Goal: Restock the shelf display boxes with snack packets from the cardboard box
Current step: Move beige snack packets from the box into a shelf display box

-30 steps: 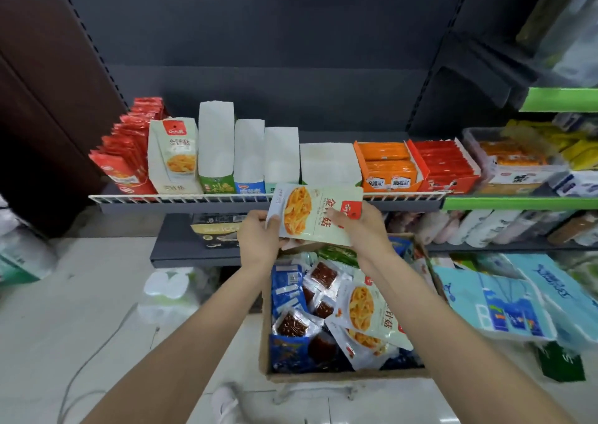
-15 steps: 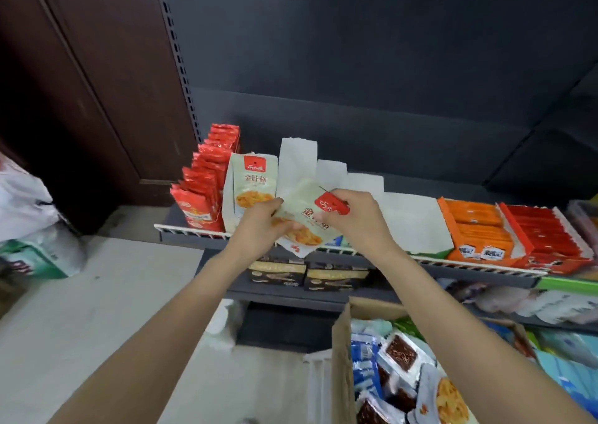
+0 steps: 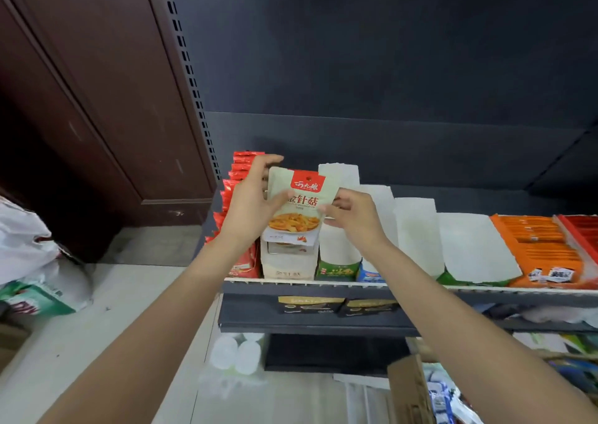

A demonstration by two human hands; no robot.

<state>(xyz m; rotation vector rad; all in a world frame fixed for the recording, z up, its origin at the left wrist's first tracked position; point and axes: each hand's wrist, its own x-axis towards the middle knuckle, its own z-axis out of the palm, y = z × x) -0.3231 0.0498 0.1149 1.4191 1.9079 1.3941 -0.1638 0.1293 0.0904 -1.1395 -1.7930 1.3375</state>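
A pale green snack packet (image 3: pixel 299 202) with a red label and a picture of yellow mushrooms stands upright over a white display box (image 3: pixel 288 262) on the shelf. My left hand (image 3: pixel 250 203) holds its left edge, thumb across the front. My right hand (image 3: pixel 351 215) pinches its right edge. More packets of the same kind sit in the display box beneath it. The cardboard box (image 3: pixel 409 391) shows only a corner at the bottom right, with blue packets inside.
Red packets (image 3: pixel 238 177) stand left of the box. Tall white display boxes (image 3: pixel 339 229) and an orange box (image 3: pixel 543 249) line the shelf rail (image 3: pixel 356 284) to the right. A lower shelf holds dark packets (image 3: pixel 310 304). Bags (image 3: pixel 29 262) lie on the floor at left.
Both hands carried the packet up and left from the cardboard box to the shelf and turned it upright over the white display box. The view swung left and closer.
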